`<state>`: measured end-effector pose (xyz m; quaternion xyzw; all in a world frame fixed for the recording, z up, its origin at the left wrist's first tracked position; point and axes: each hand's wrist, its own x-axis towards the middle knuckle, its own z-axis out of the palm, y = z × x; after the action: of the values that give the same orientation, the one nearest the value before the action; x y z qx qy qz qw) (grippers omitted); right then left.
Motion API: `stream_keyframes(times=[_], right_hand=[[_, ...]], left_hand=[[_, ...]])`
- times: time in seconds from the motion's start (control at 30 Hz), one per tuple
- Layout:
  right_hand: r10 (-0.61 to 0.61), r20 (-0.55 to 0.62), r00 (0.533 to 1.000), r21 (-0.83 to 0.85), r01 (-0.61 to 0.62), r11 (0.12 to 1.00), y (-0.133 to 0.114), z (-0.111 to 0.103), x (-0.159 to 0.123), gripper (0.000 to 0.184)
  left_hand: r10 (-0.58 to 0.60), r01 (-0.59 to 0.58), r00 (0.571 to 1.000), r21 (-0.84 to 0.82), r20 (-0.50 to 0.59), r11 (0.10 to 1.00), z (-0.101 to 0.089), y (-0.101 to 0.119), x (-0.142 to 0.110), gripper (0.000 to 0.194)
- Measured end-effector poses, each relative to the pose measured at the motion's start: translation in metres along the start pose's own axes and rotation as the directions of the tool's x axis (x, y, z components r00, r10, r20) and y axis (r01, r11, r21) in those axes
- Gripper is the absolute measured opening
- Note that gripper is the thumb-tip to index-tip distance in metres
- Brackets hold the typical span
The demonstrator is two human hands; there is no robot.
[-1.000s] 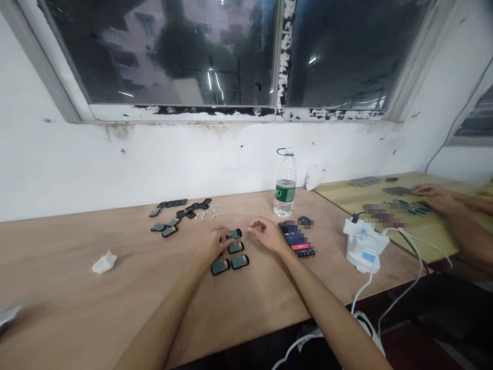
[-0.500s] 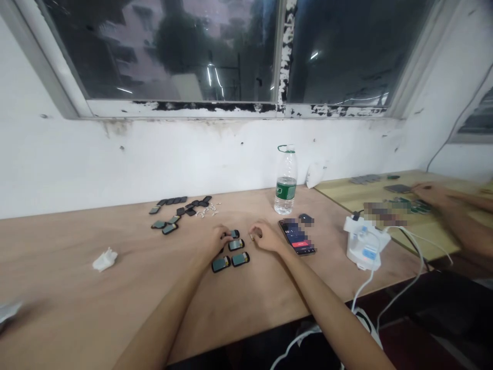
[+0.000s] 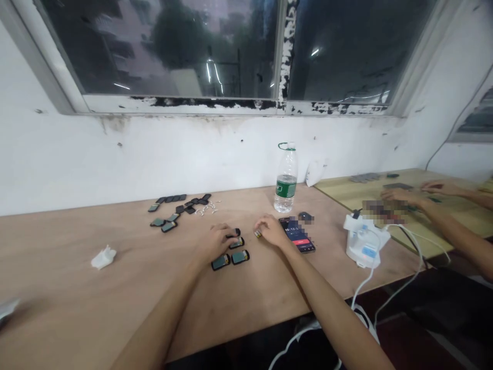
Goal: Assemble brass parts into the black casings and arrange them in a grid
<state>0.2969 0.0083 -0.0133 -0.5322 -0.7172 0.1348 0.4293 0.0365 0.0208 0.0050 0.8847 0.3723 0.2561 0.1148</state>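
My left hand [image 3: 219, 242] rests over two small black-cased modules, its fingers bent round the left end of the upper module [image 3: 235, 232]. Its thumb crosses the lower module [image 3: 239, 242], which has a grey-green face. Two more modules, a left one [image 3: 221, 262] and a right one [image 3: 240, 257], lie face up just nearer to me. My right hand [image 3: 270, 229] is apart from them, to the right. Between its closed fingertips shows a tiny yellowish piece [image 3: 258, 234], too small to name.
Black cases [image 3: 188, 205], small white pieces [image 3: 208, 207] and more modules [image 3: 169, 225] lie farther back left. A phone [image 3: 298, 236], water bottle [image 3: 285, 185] and dark mouse-like object [image 3: 306, 217] stand right. White power strip [image 3: 364, 241] with cables; crumpled tissue [image 3: 103, 257]. Another person's hands [image 3: 400, 197] work at right.
My left hand has shifted slightly and now covers more of the upper modules. My right hand has moved a little right and up. The other person's hands have moved.
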Motion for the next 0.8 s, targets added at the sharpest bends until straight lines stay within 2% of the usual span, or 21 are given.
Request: stream_keyframes(times=[0.1, 0.27, 0.4, 0.53, 0.67, 0.8], right_hand=[[0.023, -0.008, 1.0, 0.045, -0.023, 0.999, 0.0, -0.002, 0.001, 0.035], [0.037, 0.005, 0.999, 0.06, -0.037, 0.998, -0.004, -0.002, -0.001, 0.032], [-0.087, 0.077, 0.993, 0.083, 0.08, 0.993, -0.014, 0.0, -0.005, 0.031], [-0.208, 0.174, 0.962, 0.169, 0.179, 0.969, -0.028, 0.003, -0.012, 0.018], [-0.163, 0.208, 0.964, 0.222, 0.116, 0.968, -0.04, 0.004, -0.017, 0.025], [-0.135, 0.234, 0.963, 0.307, 0.059, 0.95, -0.044, 0.005, -0.017, 0.023]], left_hand=[[0.006, -0.013, 0.997, 0.079, 0.083, 0.997, -0.002, 0.007, -0.004, 0.015], [-0.028, 0.019, 0.995, 0.099, 0.098, 0.995, 0.002, 0.007, -0.005, 0.012], [-0.029, 0.026, 0.999, 0.07, 0.041, 0.997, 0.008, 0.0, -0.004, 0.014], [-0.004, 0.006, 0.998, 0.044, -0.059, 0.999, 0.012, -0.005, -0.003, 0.02], [0.081, -0.086, 0.99, -0.039, -0.117, 0.996, 0.012, -0.009, -0.003, 0.012], [0.126, -0.135, 0.981, -0.051, -0.148, 0.99, 0.012, -0.01, -0.005, 0.01]])
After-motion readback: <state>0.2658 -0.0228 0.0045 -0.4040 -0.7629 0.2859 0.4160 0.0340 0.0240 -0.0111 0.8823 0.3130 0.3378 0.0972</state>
